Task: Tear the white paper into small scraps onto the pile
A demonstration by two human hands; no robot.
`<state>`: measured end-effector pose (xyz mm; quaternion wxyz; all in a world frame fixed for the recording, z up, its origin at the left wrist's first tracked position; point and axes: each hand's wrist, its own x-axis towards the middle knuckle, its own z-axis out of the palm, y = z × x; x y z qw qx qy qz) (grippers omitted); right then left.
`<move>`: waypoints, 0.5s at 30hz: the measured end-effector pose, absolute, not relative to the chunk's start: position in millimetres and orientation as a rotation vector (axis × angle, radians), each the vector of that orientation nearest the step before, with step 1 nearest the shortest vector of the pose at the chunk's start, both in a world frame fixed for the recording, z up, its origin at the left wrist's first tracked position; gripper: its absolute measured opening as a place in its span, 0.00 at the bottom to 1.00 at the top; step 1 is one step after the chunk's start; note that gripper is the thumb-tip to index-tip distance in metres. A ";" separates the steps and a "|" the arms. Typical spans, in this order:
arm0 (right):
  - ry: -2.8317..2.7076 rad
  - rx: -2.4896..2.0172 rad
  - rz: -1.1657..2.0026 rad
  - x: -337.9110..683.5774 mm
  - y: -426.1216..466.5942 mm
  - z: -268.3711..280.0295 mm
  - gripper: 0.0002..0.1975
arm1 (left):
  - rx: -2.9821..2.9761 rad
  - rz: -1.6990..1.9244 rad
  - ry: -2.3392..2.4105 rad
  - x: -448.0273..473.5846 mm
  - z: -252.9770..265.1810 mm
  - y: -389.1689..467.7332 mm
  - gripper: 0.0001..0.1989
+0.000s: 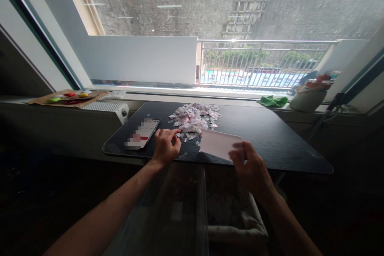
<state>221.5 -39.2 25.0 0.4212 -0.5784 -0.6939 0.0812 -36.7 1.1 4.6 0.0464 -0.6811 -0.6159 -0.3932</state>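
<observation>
Facing a wide window, the dark table (270, 136) bears paper scraps (195, 119); right hand (252, 170) pinches a white card (220, 144), left hand (165, 147) loosely curled.

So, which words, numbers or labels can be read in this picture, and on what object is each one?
None can be read.
Phone beside the left hand: screen blurred out.
Paper scraps: print too small.
White sheet in the right hand: blank.

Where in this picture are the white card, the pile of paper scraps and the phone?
white card (218, 144), head view, on its bare middle.
pile of paper scraps (195, 118), head view, centre of the heap.
phone (146, 130), head view, on its screen.
</observation>
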 end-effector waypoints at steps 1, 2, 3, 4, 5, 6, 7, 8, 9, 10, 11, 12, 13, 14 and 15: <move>-1.746 -1.476 0.190 225.1 -40.0 27.3 0.11 | -2.080 -1.199 -1.877 -36.7 4.6 1.1 0.14; -1.752 -1.497 0.181 228.3 -40.6 29.5 0.11 | -2.080 -1.197 -1.875 -36.7 4.6 1.0 0.14; -1.756 -1.508 0.180 230.7 -40.9 31.3 0.11 | -2.080 -1.195 -1.875 -36.7 4.7 0.9 0.14; -1.756 -1.508 0.185 231.9 -41.1 32.5 0.11 | -2.079 -1.194 -1.875 -36.7 4.7 0.8 0.14; -1.753 -1.500 0.192 232.1 -41.1 33.1 0.11 | -2.077 -1.193 -1.874 -36.6 4.7 0.7 0.14; -1.750 -1.486 0.198 231.3 -41.2 33.2 0.11 | -2.075 -1.193 -1.872 -36.6 4.7 0.6 0.14; -1.749 -1.472 0.204 230.3 -41.3 32.8 0.10 | -2.076 -1.192 -1.871 -36.5 4.8 0.5 0.14; -1.753 -1.464 0.208 229.5 -41.7 32.4 0.10 | -2.074 -1.192 -1.872 -36.4 4.8 0.4 0.14; -1.756 -1.464 0.207 229.7 -42.4 32.0 0.10 | -2.073 -1.190 -1.874 -36.3 4.9 0.3 0.14; -1.755 -1.472 0.200 231.2 -43.4 31.9 0.10 | -2.073 -1.187 -1.877 -36.2 5.1 0.2 0.14; -1.750 -1.489 0.188 234.3 -44.5 32.2 0.10 | -2.072 -1.185 -1.880 -36.1 5.2 0.1 0.14; -1.739 -1.513 0.169 238.9 -45.6 32.8 0.10 | -2.073 -1.182 -1.881 -35.9 5.5 0.0 0.14; -1.721 -1.539 0.143 244.6 -46.4 33.7 0.10 | -2.074 -1.179 -1.882 -35.8 5.7 0.0 0.14; -1.701 -1.567 0.113 250.8 -46.8 34.8 0.10 | -2.076 -1.177 -1.882 -35.7 5.9 0.0 0.14; -1.679 -1.592 0.081 256.8 -46.7 35.8 0.11 | -2.076 -1.176 -1.882 -35.6 6.2 -0.1 0.14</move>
